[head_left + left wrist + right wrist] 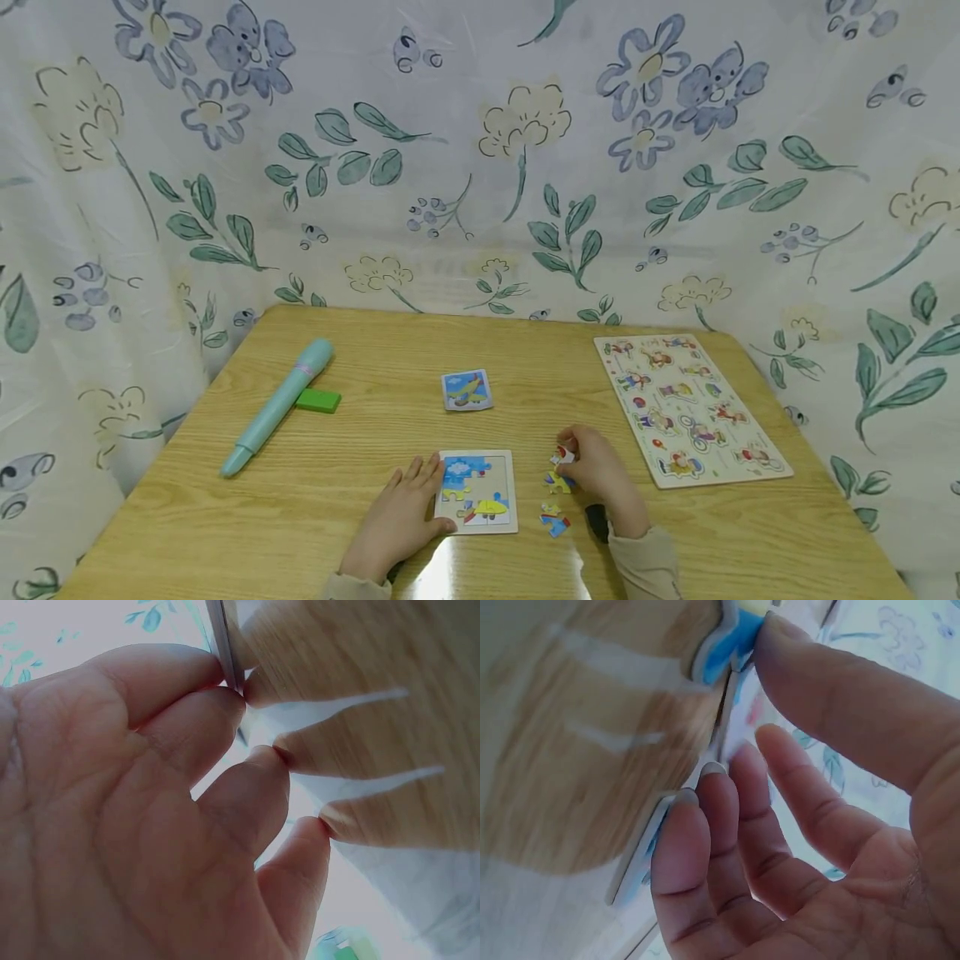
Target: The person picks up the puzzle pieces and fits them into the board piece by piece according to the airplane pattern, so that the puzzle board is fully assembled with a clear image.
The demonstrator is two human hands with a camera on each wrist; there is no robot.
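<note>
Jigsaw tray flat on wooden tabletop, apparently steadied at left edge by straight-fingered left hand; loose jigsaw pieces just right, presumably for easy reach, touched by right hand, pinch uncertain.

From my end, I've got the puzzle near the front of the counter, left hand at its left edge. Just right, the loose pieces, right hand at the farther ones. Behind the puzzle, the card. Over right, the board. Over left, the pen, the block against its right side. Behind the counter, the curtain.
</note>
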